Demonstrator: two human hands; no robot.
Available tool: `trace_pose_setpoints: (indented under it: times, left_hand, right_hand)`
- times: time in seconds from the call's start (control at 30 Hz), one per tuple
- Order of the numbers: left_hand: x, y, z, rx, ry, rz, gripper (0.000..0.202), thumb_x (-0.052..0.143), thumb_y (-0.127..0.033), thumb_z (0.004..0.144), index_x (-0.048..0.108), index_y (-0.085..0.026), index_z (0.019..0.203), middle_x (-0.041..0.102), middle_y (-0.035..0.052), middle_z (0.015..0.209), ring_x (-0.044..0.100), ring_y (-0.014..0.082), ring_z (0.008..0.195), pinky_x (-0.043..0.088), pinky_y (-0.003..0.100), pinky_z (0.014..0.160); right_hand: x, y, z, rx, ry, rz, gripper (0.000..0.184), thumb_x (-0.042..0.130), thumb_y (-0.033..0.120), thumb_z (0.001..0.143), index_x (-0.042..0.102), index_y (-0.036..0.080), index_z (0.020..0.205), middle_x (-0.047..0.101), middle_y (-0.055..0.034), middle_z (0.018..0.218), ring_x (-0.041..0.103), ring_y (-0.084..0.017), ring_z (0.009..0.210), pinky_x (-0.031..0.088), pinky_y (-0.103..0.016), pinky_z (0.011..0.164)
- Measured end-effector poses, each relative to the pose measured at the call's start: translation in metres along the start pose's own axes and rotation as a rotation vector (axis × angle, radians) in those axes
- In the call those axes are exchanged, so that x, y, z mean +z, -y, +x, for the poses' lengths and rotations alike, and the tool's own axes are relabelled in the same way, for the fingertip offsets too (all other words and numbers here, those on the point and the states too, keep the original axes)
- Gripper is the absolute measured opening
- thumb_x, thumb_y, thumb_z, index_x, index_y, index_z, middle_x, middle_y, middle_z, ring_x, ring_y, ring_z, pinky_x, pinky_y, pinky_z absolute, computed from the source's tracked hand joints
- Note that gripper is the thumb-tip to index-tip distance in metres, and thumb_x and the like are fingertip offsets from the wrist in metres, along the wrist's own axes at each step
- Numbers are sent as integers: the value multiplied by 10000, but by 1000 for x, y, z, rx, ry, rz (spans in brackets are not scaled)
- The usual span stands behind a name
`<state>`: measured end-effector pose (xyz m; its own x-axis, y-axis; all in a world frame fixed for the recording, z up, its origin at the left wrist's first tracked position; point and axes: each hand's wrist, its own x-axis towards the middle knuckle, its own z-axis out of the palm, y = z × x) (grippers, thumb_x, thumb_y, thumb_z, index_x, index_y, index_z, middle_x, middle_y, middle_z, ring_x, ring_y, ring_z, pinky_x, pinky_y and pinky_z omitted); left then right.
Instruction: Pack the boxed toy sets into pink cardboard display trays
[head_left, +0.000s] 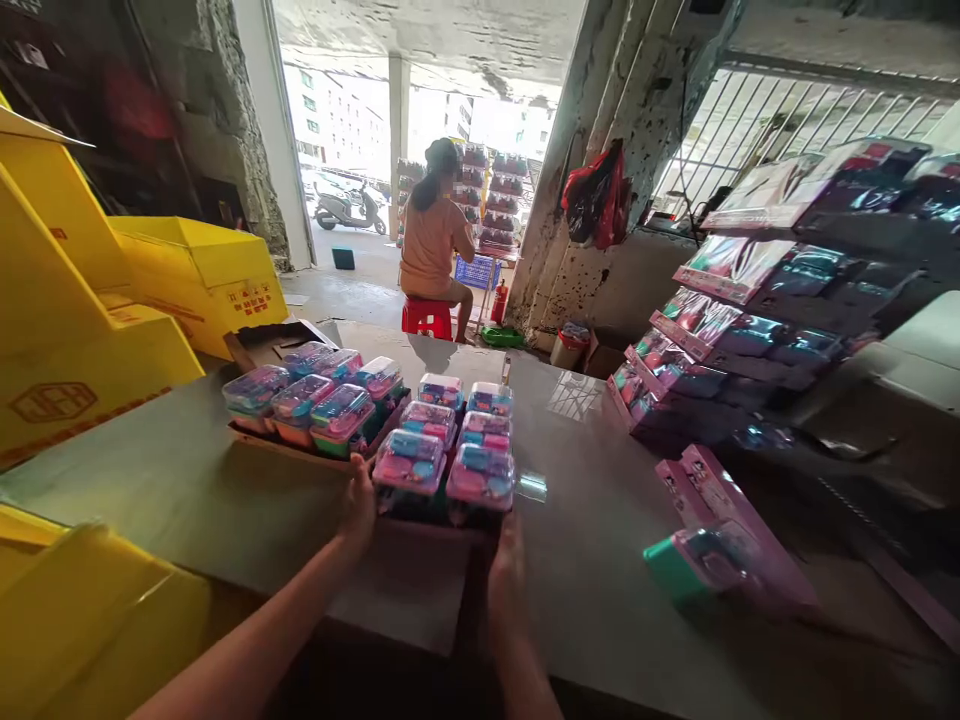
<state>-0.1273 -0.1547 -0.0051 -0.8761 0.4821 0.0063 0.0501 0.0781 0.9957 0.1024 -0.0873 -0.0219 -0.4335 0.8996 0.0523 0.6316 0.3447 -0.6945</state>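
Between my two hands is a cardboard display tray (409, 585) packed with several clear-lidded plastic boxes (410, 462) that have pink and blue contents. My left hand (358, 508) grips its left side near the front. On the right front corner, my right hand (508, 570) presses against the tray's side, its fingertips partly hidden. A flap hangs from the front of this tray towards me. Close beside it on the left stands a second tray (281, 448) filled with similar boxes (343, 412).
The grey table (585, 520) carries pink cartons (731, 510) and a green-bottomed box (690, 565) at right. Stacked display trays (720, 270) rise behind them. Yellow cartons (202, 275) stand left. Beyond the table, a person (435, 235) sits on a red stool (427, 317).
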Motion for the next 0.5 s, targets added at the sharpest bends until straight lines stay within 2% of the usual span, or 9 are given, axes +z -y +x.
trace_pose_setpoints:
  times: [0.07, 0.13, 0.23, 0.3, 0.37, 0.43, 0.5]
  left_hand:
    - [20, -3, 24, 31, -103, 51, 796, 107, -660, 949, 664, -104, 1070, 711, 192, 1014, 675, 301, 1035, 556, 408, 906]
    - [37, -3, 37, 42, -168, 97, 659, 162, -558, 975, 635, -106, 1058, 684, 214, 1063, 641, 304, 1108, 511, 438, 987]
    - [50, 9, 27, 62, -251, 135, 450, 342, -471, 933, 560, -112, 1094, 613, 220, 1170, 559, 311, 1217, 433, 472, 1080]
    - [52, 22, 7, 90, -223, 203, 380, 462, -426, 873, 510, -126, 1101, 583, 202, 1163, 569, 304, 1167, 461, 469, 1046]
    - [52, 31, -13, 122, -146, 285, 299, 514, -363, 840, 487, -156, 1053, 576, 166, 1086, 604, 284, 1044, 513, 456, 964]
    - [50, 33, -23, 143, -71, 387, 172, 503, -296, 845, 490, -184, 974, 564, 145, 1031, 612, 269, 979, 526, 442, 928]
    - [49, 27, -23, 145, -3, 516, 105, 475, -243, 856, 521, -193, 937, 552, 156, 1067, 603, 276, 1027, 496, 440, 980]
  right_hand:
    - [-5, 18, 35, 126, -31, 95, 836, -96, 504, 980, 203, -30, 1550, 305, -192, 1591, 320, -224, 1480, 384, -296, 1149]
    - [-8, 27, 60, 221, -58, 167, 842, -43, 522, 986, 248, -56, 1525, 337, -216, 1570, 335, -245, 1473, 363, -295, 1157]
    - [-2, 29, 73, 244, -107, 151, 751, 118, 503, 993, 337, -27, 1479, 423, -248, 1502, 394, -290, 1429, 355, -341, 1154]
    - [8, 28, 70, 193, -105, 146, 623, 244, 456, 973, 476, 39, 1374, 535, -231, 1389, 483, -289, 1342, 381, -360, 1126]
    - [19, 29, 67, 73, -66, 137, 496, 325, 417, 937, 592, 104, 1216, 624, -195, 1247, 570, -285, 1216, 437, -383, 1063]
    - [26, 32, 69, -55, -26, 76, 428, 351, 392, 916, 646, 141, 1099, 658, -171, 1160, 599, -295, 1136, 464, -411, 1019]
    - [30, 37, 78, -115, -12, -40, 418, 367, 377, 909, 669, 143, 1080, 660, -177, 1166, 578, -325, 1163, 440, -444, 1044]
